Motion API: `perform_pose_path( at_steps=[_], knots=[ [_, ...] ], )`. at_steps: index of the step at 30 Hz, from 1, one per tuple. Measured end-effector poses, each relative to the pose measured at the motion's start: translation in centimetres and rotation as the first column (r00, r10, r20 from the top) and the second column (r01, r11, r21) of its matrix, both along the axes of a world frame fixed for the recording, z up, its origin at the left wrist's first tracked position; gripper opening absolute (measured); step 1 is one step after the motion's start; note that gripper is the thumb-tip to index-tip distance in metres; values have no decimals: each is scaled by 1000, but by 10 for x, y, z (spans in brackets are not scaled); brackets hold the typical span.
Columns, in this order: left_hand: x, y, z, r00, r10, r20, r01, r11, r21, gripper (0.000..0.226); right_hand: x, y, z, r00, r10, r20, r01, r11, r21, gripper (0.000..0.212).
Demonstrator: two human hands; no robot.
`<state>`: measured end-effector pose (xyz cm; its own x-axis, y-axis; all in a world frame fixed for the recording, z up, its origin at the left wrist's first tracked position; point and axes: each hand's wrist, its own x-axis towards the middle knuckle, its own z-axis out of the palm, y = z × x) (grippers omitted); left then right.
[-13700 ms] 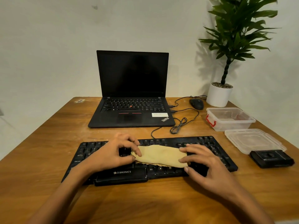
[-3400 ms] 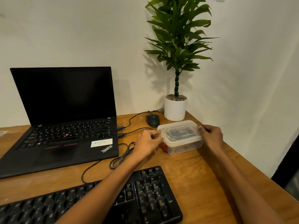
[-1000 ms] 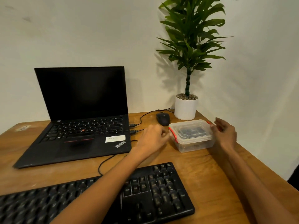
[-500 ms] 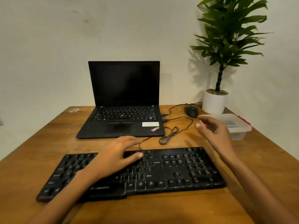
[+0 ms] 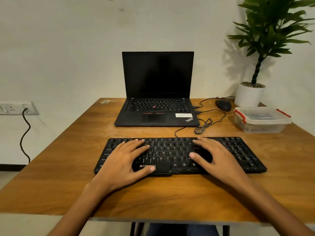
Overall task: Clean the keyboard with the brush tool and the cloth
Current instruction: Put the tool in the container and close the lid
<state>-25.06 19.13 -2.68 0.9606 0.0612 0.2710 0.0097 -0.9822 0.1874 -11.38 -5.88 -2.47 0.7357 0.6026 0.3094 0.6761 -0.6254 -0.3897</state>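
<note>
A black keyboard lies across the middle of the wooden table. My left hand rests flat on its left half with fingers spread. My right hand rests flat on its middle-right part, fingers straight. Neither hand holds anything. A clear plastic box with red clips and its lid on stands at the right; something dark shows through the lid. No cloth or brush lies loose in sight.
An open black laptop stands behind the keyboard. A black mouse and coiled cables lie to its right. A potted plant fills the back right corner. A wall socket with a cable is at left.
Both hands have come down from near the closed box onto the keyboard and now lie flat on the keys. The view has swung back to centre on the keyboard.
</note>
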Motion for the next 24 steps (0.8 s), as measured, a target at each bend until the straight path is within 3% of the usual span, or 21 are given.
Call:
perform_pose_path(
  at_steps=[6,24],
  knots=[
    [-1,4,-4,1000,-1,-11,1,1000,12,89,-4,1,-7,998,-36,58,43,992,-118,84],
    [7,8,2,1000,-12,-6,12,998,-58,88,-3,6,-1,999,-41,24,43,990,-132,88]
  ],
)
